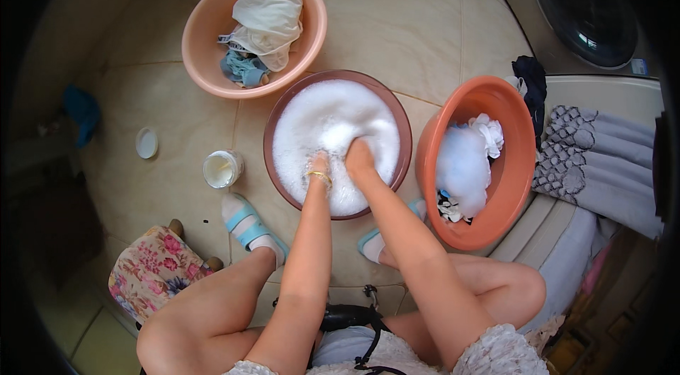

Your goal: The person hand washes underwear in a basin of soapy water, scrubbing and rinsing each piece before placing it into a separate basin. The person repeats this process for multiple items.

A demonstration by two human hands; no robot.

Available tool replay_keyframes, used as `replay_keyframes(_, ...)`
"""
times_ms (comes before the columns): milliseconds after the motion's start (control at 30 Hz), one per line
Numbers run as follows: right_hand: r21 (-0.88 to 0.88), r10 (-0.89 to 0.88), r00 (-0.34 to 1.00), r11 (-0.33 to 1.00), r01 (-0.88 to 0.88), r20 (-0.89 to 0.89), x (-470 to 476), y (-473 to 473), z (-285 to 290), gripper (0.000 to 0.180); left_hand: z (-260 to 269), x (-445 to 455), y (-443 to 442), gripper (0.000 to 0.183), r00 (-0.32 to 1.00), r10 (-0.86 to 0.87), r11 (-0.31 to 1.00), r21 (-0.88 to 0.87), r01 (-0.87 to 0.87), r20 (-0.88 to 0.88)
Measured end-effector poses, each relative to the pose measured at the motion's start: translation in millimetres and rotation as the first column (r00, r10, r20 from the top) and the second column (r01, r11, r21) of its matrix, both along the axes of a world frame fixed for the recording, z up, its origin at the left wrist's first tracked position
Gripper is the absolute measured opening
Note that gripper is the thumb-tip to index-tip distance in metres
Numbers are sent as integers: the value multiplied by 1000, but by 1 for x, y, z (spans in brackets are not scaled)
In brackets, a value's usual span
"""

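Note:
A brown plastic basin [405, 152] full of white soap foam [334, 109] stands on the floor in front of me. My left hand [320, 163], with a gold-coloured bangle [320, 177] at the wrist, dips into the foam left of the middle. Close beside it, my right hand [359, 158] is sunk in the suds, with only its back and wrist showing. Foam hides the fingers of both hands, so whatever they hold or touch cannot be seen.
A peach basin [199, 51] with white and blue clothes stands behind. At right, an orange basin [512, 162] holds foamy laundry. An uncapped jar [223, 169] and a white lid [146, 142] lie left, near a floral-covered stool [159, 269]. Grey fabric [611, 162] is at far right.

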State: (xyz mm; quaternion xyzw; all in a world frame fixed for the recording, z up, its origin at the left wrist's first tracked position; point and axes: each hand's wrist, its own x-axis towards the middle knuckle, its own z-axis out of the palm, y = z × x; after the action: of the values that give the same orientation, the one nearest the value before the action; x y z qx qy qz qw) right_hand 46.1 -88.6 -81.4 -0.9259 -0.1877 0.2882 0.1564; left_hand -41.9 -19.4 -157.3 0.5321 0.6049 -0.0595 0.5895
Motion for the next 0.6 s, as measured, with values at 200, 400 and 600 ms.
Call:
replay_keyframes(200, -115, -261, 950, 963, 244, -170, 23, -11, 5, 32, 12, 11, -6, 38, 879, 413, 901, -247, -356, 238)
replay_keyframes(400, 369, 83, 993, 928, -45, -88, -46, 14, 105, 37, 40, 3, 11, 29, 734, 638, 698, -577, -424, 233)
replay_keyframes(600, 295, -83, 994, 954, 58, 73, -64, 23, 148, 29, 144, 28, 10, 40, 594, 655, 618, -783, -67, 467)
